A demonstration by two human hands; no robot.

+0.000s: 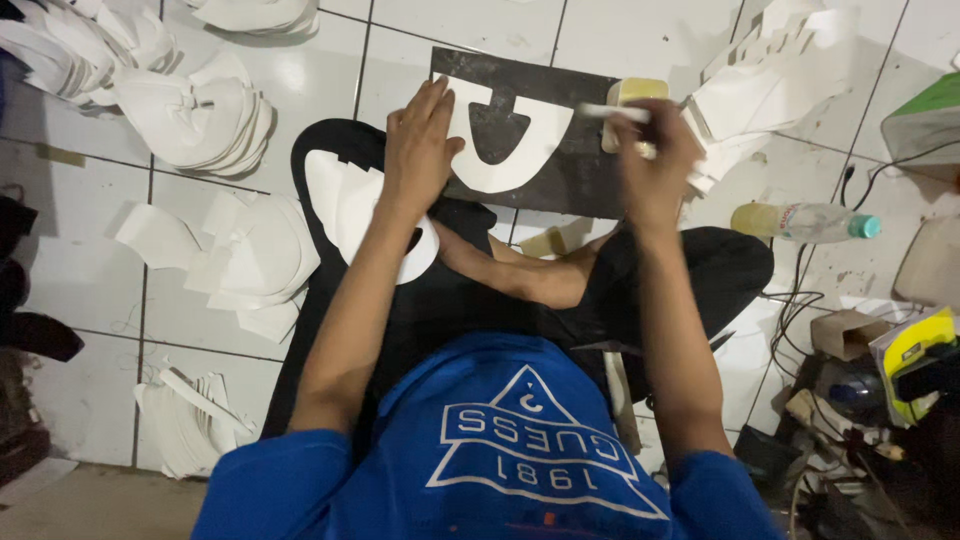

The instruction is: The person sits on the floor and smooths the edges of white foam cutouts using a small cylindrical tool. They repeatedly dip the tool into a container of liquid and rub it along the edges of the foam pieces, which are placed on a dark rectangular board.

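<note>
I sit cross-legged on a white tiled floor. My left hand (420, 140) lies flat, fingers apart, pressing the left end of a white U-shaped cut piece (520, 160) onto a dark board (580, 180). My right hand (652, 160) is blurred and closed around a white brush handle (612, 113), held above the board's right side next to a small yellowish pot (632, 95). More white cut pieces (345, 205) rest on my lap under the left forearm.
Stacks of white cut pieces lie at the left (200, 115), lower left (190, 420) and upper right (770, 80). A plastic bottle (800, 221) with a teal cap lies on the right. Cables, a small box (845, 333) and clutter fill the lower right.
</note>
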